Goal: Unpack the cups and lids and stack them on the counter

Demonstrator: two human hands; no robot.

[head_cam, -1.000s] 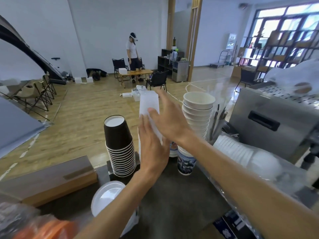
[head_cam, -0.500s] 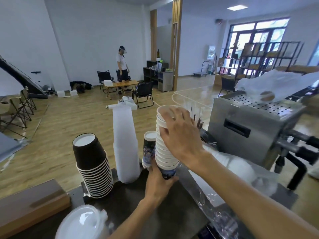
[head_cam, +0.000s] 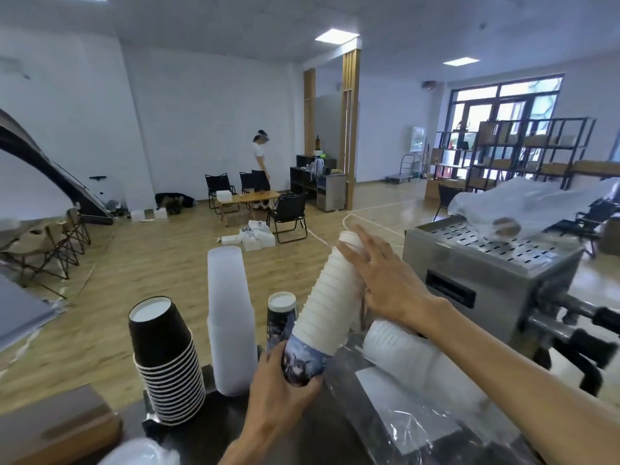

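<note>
- Tilted now, the white cup stack (head_cam: 330, 297) leans up and to the right, where half a second ago it stood upright on the surface (head_cam: 214, 427).
- Steel machine (head_cam: 486, 280) sits at right, a plastic bag (head_cam: 533, 203) on top.
- Translucent cup stack (head_cam: 229, 317) and black cup stack (head_cam: 167, 360) stand left (both inverted).
- Right hand (head_cam: 385, 280) rests open-fingered against the stack's top.
- Left hand (head_cam: 281, 394) grips its printed base.
</note>
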